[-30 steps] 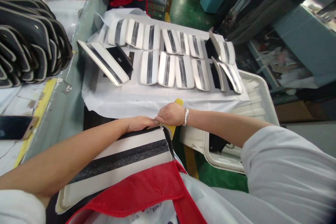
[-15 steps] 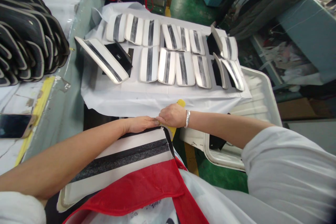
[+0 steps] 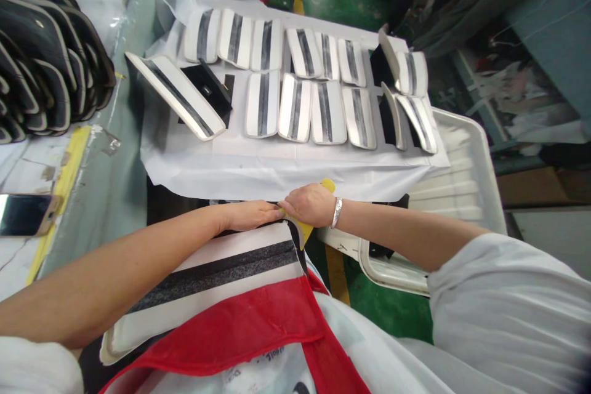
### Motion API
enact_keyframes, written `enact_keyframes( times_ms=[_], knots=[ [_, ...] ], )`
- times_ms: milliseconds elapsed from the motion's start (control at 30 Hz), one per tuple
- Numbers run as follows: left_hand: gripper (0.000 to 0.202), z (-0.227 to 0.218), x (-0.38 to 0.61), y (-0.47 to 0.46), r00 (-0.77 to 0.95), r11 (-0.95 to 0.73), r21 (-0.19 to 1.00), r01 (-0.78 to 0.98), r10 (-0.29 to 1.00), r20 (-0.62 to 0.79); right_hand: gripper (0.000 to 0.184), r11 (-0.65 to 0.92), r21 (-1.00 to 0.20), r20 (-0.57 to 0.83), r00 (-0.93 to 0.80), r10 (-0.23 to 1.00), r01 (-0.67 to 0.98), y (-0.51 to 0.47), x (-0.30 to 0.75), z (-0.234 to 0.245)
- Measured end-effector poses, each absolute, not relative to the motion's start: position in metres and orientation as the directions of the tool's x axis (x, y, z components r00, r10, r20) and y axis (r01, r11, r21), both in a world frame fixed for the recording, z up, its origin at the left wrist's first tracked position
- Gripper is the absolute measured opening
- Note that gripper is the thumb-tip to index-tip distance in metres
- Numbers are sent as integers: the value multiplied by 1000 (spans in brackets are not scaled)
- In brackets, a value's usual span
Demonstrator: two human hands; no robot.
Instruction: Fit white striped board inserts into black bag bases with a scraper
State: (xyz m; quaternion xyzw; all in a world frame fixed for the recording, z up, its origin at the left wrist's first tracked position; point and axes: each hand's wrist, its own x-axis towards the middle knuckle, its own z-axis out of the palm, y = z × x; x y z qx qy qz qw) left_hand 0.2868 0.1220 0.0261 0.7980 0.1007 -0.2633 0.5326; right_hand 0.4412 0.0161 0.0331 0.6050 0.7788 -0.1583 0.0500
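In front, left hand (image 3: 249, 215) on one striped panel (image 3: 226, 274), grip unclear; right hand (image 3: 310, 204) clutching one yellow tool (image 3: 305, 231).

- White printed garment (image 3: 258, 372), just below the red apron (image 3: 240, 320): dark lettering, partly cut off, no full word legible.
- Black piece (image 3: 215, 93), well beyond the red apron: tiny pale mark, too small to read.

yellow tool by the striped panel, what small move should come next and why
Probably a short, careful slide of the yellow tool along the panel's corner: the right hand grips it with its lower end beside that corner, while the left hand lies along the far edge of the striped panel, seemingly steadying it.
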Motion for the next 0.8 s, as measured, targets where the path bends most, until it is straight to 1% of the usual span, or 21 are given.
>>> enact_keyframes(
  times_ms=[100, 200, 300, 500, 633, 800],
  knots=[
    [56, 28, 288, 120, 837, -439, 782, 443, -109, -536, 50, 182, -189, -287, -231, 930, 965, 12, 439, 33],
    [53, 30, 289, 119, 823, -440, 765, 471, -92, -560, 49, 139, -191, -299, -192, 935, 972, 9, 437, 34],
    [49, 31, 289, 118, 823, -424, 773, 471, -103, -558, 48, 104, -189, -302, -159, 940, 976, 5, 436, 34],
    [50, 29, 289, 116, 828, -411, 784, 465, -111, -549, 50, 29, -182, -330, -89, 940, 983, -2, 430, 34],
    [46, 28, 289, 115, 839, -446, 790, 422, -140, -526, 48, -21, -168, -345, -39, 938, 986, -8, 424, 34],
    [48, 28, 289, 115, 831, -462, 782, 418, -153, -535, 51, -97, -142, -388, 35, 921, 985, -15, 416, 39]
  ],
)
